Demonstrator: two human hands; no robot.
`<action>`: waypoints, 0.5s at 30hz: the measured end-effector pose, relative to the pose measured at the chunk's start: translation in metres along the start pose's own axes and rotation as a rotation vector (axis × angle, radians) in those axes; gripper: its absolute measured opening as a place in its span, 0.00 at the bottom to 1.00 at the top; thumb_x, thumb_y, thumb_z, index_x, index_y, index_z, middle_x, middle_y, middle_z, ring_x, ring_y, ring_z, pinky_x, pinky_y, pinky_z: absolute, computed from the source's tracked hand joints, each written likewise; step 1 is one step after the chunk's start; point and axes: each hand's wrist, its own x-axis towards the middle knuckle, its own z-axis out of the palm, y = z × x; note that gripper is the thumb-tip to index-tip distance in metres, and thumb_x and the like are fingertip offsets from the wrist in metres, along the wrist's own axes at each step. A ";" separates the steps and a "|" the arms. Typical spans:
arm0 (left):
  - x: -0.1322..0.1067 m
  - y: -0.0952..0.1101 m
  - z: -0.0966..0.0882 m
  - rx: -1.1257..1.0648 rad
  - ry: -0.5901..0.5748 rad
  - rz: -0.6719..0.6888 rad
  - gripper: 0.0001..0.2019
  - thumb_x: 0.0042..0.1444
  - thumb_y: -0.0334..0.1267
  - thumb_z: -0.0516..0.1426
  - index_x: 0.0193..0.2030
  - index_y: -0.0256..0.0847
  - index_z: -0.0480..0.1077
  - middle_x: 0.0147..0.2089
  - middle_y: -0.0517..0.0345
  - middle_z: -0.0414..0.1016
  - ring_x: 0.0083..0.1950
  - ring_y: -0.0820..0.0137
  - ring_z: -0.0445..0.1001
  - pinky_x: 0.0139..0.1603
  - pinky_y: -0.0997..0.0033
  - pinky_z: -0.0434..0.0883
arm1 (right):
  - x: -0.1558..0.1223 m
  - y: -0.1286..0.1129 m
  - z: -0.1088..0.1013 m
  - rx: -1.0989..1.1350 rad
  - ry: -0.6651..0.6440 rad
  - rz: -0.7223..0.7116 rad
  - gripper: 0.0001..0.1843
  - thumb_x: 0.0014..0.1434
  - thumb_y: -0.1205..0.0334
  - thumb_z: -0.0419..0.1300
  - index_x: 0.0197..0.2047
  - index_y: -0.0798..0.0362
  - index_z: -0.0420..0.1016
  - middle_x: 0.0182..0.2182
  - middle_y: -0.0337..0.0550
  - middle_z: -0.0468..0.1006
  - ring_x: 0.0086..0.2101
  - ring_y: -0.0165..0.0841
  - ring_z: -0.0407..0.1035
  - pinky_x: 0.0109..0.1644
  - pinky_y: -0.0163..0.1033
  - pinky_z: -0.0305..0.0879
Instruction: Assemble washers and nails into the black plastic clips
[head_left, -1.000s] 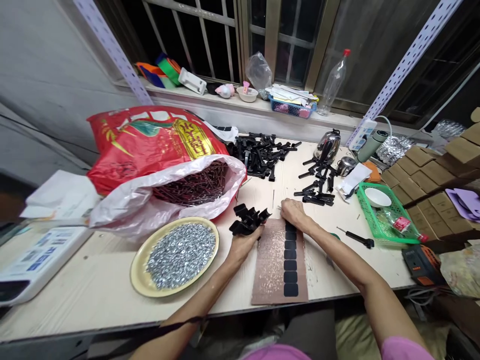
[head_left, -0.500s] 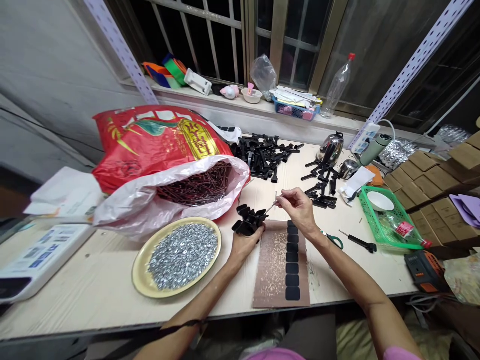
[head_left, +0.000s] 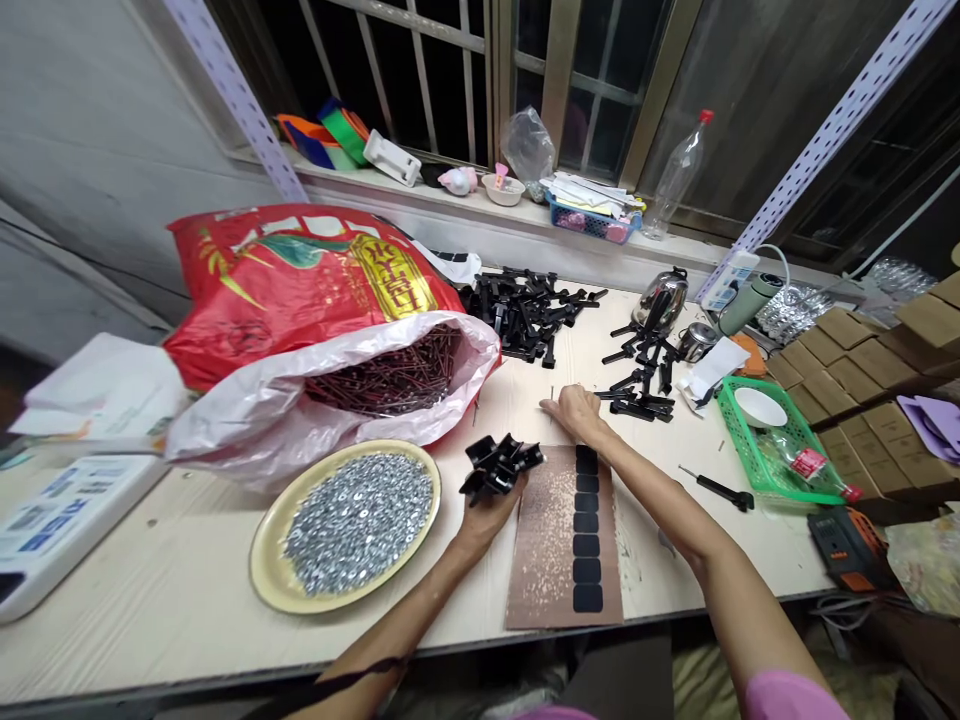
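My left hand [head_left: 491, 515] is closed around a bunch of black plastic parts [head_left: 499, 465], their flared ends pointing up, above the table left of a brown cardboard sheet. My right hand [head_left: 577, 410] is over the table beyond that sheet, fingers curled and thumb pointing left. A thin black plastic part [head_left: 611, 396] juts from its right side toward a small pile of similar black parts [head_left: 649, 375]; the fingertips are hidden. Close by the thumb, a thin screw [head_left: 553, 393] is on the table. The cardboard sheet [head_left: 544, 540] carries a column of black rounded-square pads [head_left: 587, 545].
A yellow plate [head_left: 262, 560] of silver washers stands left, before a red bag [head_left: 277, 290] full of screws. Behind lies a larger heap of black parts [head_left: 525, 310]. At right are a screwdriver-like tool [head_left: 720, 490], a green basket [head_left: 731, 430] and cardboard boxes [head_left: 862, 360].
My right hand has left the bunch in my left hand, turned over and moved slightly right, beside the small pile. A black part now shows there. My left hand stays closed on its bunch.
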 end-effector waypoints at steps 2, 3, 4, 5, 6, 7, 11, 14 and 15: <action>-0.002 0.004 0.002 0.151 0.055 0.090 0.09 0.47 0.35 0.64 0.37 0.46 0.76 0.39 0.57 0.81 0.54 0.60 0.73 0.51 0.61 0.72 | 0.009 -0.006 0.008 -0.010 -0.010 0.041 0.09 0.56 0.69 0.58 0.38 0.61 0.78 0.42 0.59 0.79 0.46 0.44 0.74 0.44 0.40 0.66; -0.003 0.007 0.003 0.222 0.084 0.136 0.09 0.45 0.35 0.64 0.36 0.45 0.77 0.40 0.57 0.81 0.55 0.59 0.72 0.52 0.62 0.72 | 0.012 -0.009 0.010 -0.012 -0.016 0.057 0.10 0.55 0.73 0.58 0.39 0.61 0.78 0.42 0.60 0.79 0.46 0.44 0.74 0.44 0.39 0.67; -0.004 0.010 0.005 0.281 0.108 0.180 0.09 0.44 0.34 0.65 0.35 0.45 0.77 0.40 0.56 0.81 0.56 0.59 0.72 0.52 0.64 0.71 | 0.014 -0.010 0.011 -0.009 -0.020 0.064 0.11 0.53 0.75 0.57 0.39 0.62 0.78 0.41 0.61 0.79 0.45 0.45 0.74 0.43 0.39 0.67; -0.006 0.013 0.007 0.325 0.124 0.216 0.09 0.42 0.33 0.66 0.33 0.44 0.77 0.40 0.55 0.81 0.56 0.59 0.71 0.53 0.66 0.70 | 0.014 -0.010 0.010 0.001 -0.020 0.063 0.12 0.53 0.76 0.56 0.38 0.62 0.78 0.41 0.61 0.79 0.45 0.45 0.74 0.43 0.39 0.67; -0.007 0.016 0.008 0.370 0.134 0.243 0.08 0.41 0.33 0.66 0.32 0.43 0.78 0.39 0.55 0.81 0.56 0.58 0.72 0.54 0.67 0.69 | 0.014 -0.009 0.008 0.018 -0.015 0.051 0.12 0.52 0.76 0.56 0.38 0.63 0.78 0.40 0.61 0.79 0.45 0.45 0.74 0.42 0.39 0.67; -0.008 0.018 0.010 0.423 0.150 0.264 0.08 0.41 0.32 0.66 0.31 0.42 0.78 0.39 0.54 0.81 0.55 0.58 0.72 0.55 0.67 0.68 | 0.011 -0.008 0.004 0.041 -0.006 0.031 0.12 0.53 0.75 0.56 0.39 0.62 0.77 0.39 0.59 0.80 0.44 0.43 0.75 0.43 0.39 0.68; -0.008 0.017 0.014 0.393 0.214 0.277 0.12 0.37 0.27 0.67 0.30 0.42 0.76 0.37 0.55 0.81 0.54 0.60 0.73 0.60 0.64 0.64 | -0.009 -0.002 -0.020 0.279 0.133 -0.141 0.23 0.60 0.69 0.52 0.59 0.56 0.62 0.37 0.42 0.80 0.36 0.30 0.75 0.42 0.34 0.69; -0.004 0.010 0.014 0.256 0.168 0.281 0.15 0.35 0.23 0.67 0.31 0.41 0.75 0.39 0.54 0.81 0.54 0.61 0.74 0.59 0.64 0.65 | -0.032 -0.004 -0.033 0.731 0.281 -0.389 0.26 0.59 0.64 0.54 0.60 0.52 0.57 0.31 0.36 0.78 0.30 0.27 0.74 0.38 0.34 0.72; -0.002 0.007 0.013 0.251 0.152 0.272 0.14 0.35 0.24 0.67 0.31 0.41 0.75 0.39 0.54 0.81 0.53 0.60 0.74 0.58 0.63 0.66 | -0.039 -0.006 -0.035 0.861 0.295 -0.469 0.24 0.58 0.62 0.55 0.57 0.51 0.59 0.30 0.35 0.78 0.29 0.28 0.74 0.37 0.35 0.72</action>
